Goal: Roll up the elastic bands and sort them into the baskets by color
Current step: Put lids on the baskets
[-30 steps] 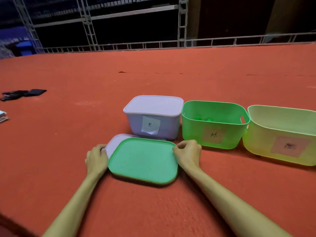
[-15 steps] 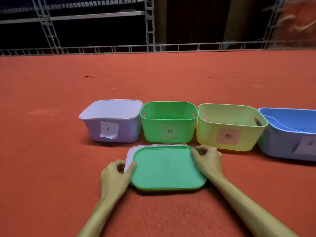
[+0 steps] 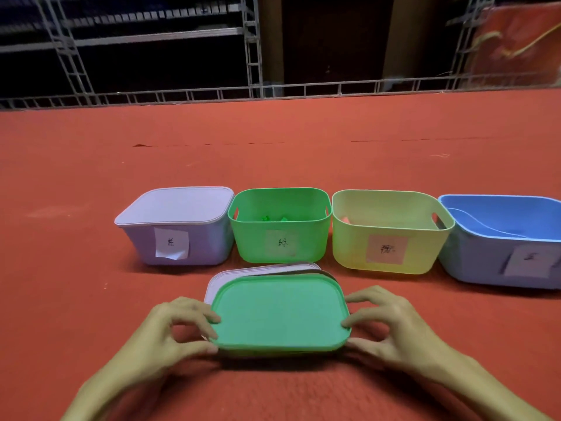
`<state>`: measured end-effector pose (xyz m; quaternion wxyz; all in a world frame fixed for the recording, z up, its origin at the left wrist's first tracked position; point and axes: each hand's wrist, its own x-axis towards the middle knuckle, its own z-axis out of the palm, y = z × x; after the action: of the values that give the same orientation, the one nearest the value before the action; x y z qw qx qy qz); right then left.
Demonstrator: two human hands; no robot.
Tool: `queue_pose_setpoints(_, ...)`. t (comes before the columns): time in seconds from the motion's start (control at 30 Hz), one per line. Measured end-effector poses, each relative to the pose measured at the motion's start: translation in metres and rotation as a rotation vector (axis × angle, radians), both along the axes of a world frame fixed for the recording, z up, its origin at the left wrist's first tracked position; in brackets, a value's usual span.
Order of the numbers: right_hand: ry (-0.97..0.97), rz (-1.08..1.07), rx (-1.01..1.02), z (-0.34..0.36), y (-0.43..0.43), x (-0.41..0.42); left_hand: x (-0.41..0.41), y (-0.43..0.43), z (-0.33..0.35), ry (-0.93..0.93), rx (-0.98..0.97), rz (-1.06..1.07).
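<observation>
Purple basket [image 3: 209,244]: far left of the row on the red carpet [image 3: 273,153]. It is already closed by a purple lid [image 3: 176,205] and has a paper label on its front wall.
Left hand [image 3: 170,332]: pinches the left edge of the green lid, with the thumb at the near corner and the fingertips on top.
Green lid [image 3: 279,311]: tops a small stack on the carpet, just in front of the green basket. Paler lids [image 3: 261,270] peek out beneath it on the far and left sides.
Green basket [image 3: 252,241]: second in the row, close against the purple one and open. Green bands [image 3: 266,218] lie on its floor, too small to tell whether they are rolled.
Right hand [image 3: 391,329]: pinches the right edge of the green lid in the same way, forefinger above and thumb below.
Yellow basket [image 3: 349,247]: third in the row and open. A pinkish scrap low at its inner left wall is too small to name.
Blue basket [image 3: 473,256]: far right, open and cut off by the frame edge. No contents can be made out.
Change: a second ago the stack lay in front of the purple basket with a hand at each side. It now lies in front of the green basket, so it has been slid rightward along the row.
Meaning: no loose bands show on the carpet, so the green sorting looks finished. The likely step is capping the green basket with its matching lid. That calls for lifting only the top lid, without dragging the ones beneath.
</observation>
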<state>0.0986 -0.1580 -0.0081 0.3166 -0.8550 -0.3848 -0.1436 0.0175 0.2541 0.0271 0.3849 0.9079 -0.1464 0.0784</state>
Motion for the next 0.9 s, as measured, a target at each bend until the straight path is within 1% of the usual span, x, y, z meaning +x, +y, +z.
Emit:
queue_pose_setpoints(0.07, 0.048, 0.025, 0.055, 0.023, 0.001, 0.003, 0.005, 0.0, 0.024, 0.0, -0.11, -0.01)
queue_pose_setpoints(0.2, -0.009, -0.058, 0.213, 0.078, 0.02, 0.03, 0.044, -0.01, 0.066, -0.115, -0.312, 0.06)
queue_pose_setpoints(0.27, 0.006, -0.09, 0.289, 0.105, 0.033, 0.056, 0.075, -0.013, 0.085, -0.203, -0.352, 0.122)
queue_pose_setpoints(0.33, 0.112, -0.113, 0.383, 0.13, 0.044, 0.093, 0.117, -0.011, 0.104, -0.267, -0.403, 0.179)
queue_pose_setpoints(0.4, 0.261, -0.152, 0.48, 0.146, 0.053, 0.136, 0.161, -0.004, 0.116, -0.248, -0.54, 0.216)
queue_pose_setpoints(0.47, 0.429, -0.197, 0.521, 0.149, 0.06, 0.177, 0.202, 0.002, 0.115, -0.158, -0.656, 0.261)
queue_pose_setpoints(0.53, 0.569, -0.252, 0.506, 0.143, 0.065, 0.208, 0.229, 0.002, 0.107, -0.051, -0.651, 0.312)
queue_pose_setpoints(0.57, 0.602, -0.282, 0.484, 0.14, 0.066, 0.221, 0.236, 0.0, 0.101, -0.018, -0.586, 0.34)
queue_pose_setpoints(0.6, 0.618, -0.308, 0.461, 0.137, 0.067, 0.23, 0.239, -0.005, 0.096, -0.011, -0.48, 0.365)
queue_pose_setpoints(0.67, 0.609, -0.347, 0.389, 0.13, 0.069, 0.246, 0.233, -0.015, 0.083, -0.09, -0.135, 0.369)
queue_pose_setpoints(0.73, 0.556, -0.387, 0.285, 0.121, 0.069, 0.255, 0.217, -0.03, 0.069, -0.188, 0.236, 0.29)
queue_pose_setpoints(0.8, 0.466, -0.441, 0.185, 0.112, 0.071, 0.26, 0.2, -0.045, 0.056, -0.195, 0.476, 0.194)
queue_pose_setpoints(0.83, 0.395, -0.478, 0.124, 0.11, 0.074, 0.262, 0.196, -0.048, 0.049, -0.184, 0.554, 0.156)
queue_pose_setpoints(0.9, 0.159, -0.599, -0.064, 0.114, 0.085, 0.26, 0.193, -0.051, 0.037, -0.207, 0.641, 0.138)
